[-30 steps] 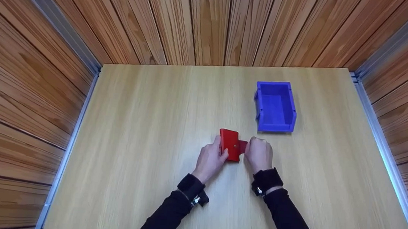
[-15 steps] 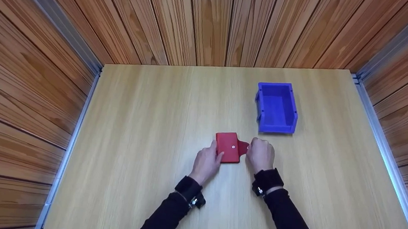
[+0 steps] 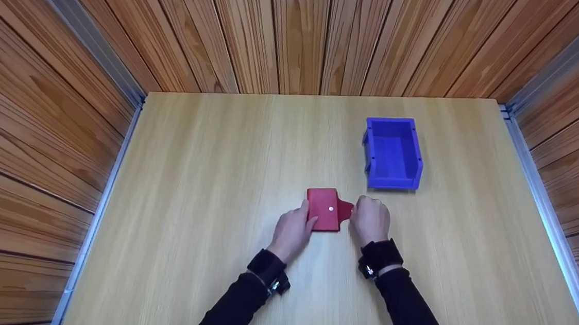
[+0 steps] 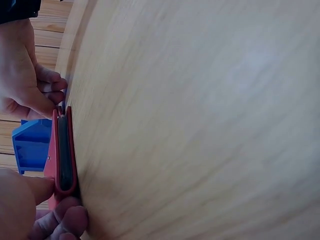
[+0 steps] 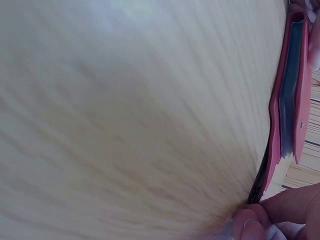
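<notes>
A red card holder [image 3: 322,210] with a snap stud lies nearly flat in front of the person, its closing strap [image 3: 344,210] sticking out to the right. My left hand [image 3: 292,232] grips its left edge, thumb on top and fingers tucked beneath, as the left wrist view shows. At the other side my right hand [image 3: 370,221] pinches the strap's end between thumb and fingers [image 5: 250,225]. Dark sleeves [image 5: 291,75] show between the red covers in the right wrist view. The strap's tip is hidden in the right fingers.
A blue open-front bin [image 3: 392,152] stands on the wooden table [image 3: 216,177], beyond the right hand. Wood-plank walls [image 3: 299,34] enclose the back and both sides, with metal rails [image 3: 555,230] along the side edges.
The card holder has gone from tilted to lying flatter, shifting slightly left with my left hand, and more of the strap shows. My right hand has barely moved and keeps its pinch.
</notes>
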Tool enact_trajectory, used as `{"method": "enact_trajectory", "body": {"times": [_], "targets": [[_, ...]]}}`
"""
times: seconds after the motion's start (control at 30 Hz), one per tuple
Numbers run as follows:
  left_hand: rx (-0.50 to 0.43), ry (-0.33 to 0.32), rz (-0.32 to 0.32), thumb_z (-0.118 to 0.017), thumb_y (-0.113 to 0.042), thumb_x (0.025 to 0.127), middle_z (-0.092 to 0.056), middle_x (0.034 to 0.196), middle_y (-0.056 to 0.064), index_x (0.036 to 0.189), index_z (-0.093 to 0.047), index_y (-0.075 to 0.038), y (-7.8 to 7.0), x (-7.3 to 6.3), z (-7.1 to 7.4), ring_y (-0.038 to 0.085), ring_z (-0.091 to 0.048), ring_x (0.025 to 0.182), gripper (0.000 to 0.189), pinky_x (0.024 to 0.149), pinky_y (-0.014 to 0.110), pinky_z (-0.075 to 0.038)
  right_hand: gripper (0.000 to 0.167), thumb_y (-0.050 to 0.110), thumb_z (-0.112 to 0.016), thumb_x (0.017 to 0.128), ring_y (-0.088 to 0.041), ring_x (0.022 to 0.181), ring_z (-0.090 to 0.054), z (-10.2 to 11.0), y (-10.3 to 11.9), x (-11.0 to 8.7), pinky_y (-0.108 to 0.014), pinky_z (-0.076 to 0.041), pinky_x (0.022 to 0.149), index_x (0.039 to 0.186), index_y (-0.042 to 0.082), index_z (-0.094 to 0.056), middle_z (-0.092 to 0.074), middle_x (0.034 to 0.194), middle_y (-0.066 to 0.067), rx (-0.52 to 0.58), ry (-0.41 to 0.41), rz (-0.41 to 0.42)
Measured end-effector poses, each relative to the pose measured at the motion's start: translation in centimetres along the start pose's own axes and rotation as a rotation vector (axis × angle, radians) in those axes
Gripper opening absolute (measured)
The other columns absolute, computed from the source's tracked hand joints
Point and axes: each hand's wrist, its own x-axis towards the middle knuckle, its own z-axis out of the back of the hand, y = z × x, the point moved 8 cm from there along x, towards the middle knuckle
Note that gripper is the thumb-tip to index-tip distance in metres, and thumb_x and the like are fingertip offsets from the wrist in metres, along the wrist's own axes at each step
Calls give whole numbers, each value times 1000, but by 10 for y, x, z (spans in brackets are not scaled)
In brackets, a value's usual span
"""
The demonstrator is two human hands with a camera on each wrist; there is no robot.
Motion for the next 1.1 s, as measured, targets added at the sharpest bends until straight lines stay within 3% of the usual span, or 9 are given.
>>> {"method": "enact_trajectory", "body": {"times": [0.17, 0.3, 0.43, 0.57, 0.7, 1.1], "targets": [[75, -17, -6, -65, -24, 103, -71, 92, 11, 129, -58, 0, -6, 2, 0, 28, -72, 84, 36, 73, 38, -56, 27, 2, -62, 87, -45, 66, -69, 1, -1, 0, -56, -52, 61, 61, 3, -59, -71, 71, -24, -2, -4, 0], [111, -40, -44, -64, -25, 102, -71, 113, 16, 131, -59, 1, -19, 5, -4, 29, -71, 100, 39, 86, 40, -56, 26, 1, -61, 87, -46, 67, -69, 0, -2, 0, -57, -52, 62, 61, 3, -60, -71, 71, -25, 4, -11, -6], [167, -47, -63, -61, -44, 102, -69, 122, 16, 133, -57, 2, -31, 10, -12, 29, -69, 109, 56, 92, 40, -55, 25, 1, -61, 88, -46, 68, -69, -1, -1, 0, -57, -52, 63, 63, 1, -62, -71, 73, -25, 24, -9, -5], [271, -54, -68, -60, -60, 96, -68, 116, 12, 129, -54, -1, -40, 16, -18, 26, -68, 104, 69, 84, 38, -56, 23, 2, -62, 89, -47, 69, -69, -1, 0, 0, -58, -52, 64, 67, 0, -64, -71, 74, -25, 38, -12, -6], [352, -80, -95, -66, -54, 94, -68, 105, 9, 121, -54, -4, -46, 20, -18, 24, -68, 97, 58, 76, 36, -56, 22, 1, -63, 88, -47, 68, -69, 1, 0, 0, -58, -51, 64, 66, -1, -64, -71, 72, -25, 37, -29, 0], [346, -72, -62, -65, -49, 92, -68, 103, 9, 116, -55, -6, -46, 22, -23, 25, -67, 96, 51, 74, 37, -56, 22, 3, -62, 89, -47, 68, -69, 2, 0, -4, -58, -52, 63, 68, -1, -65, -71, 73, -26, 31, -38, -2]]}}
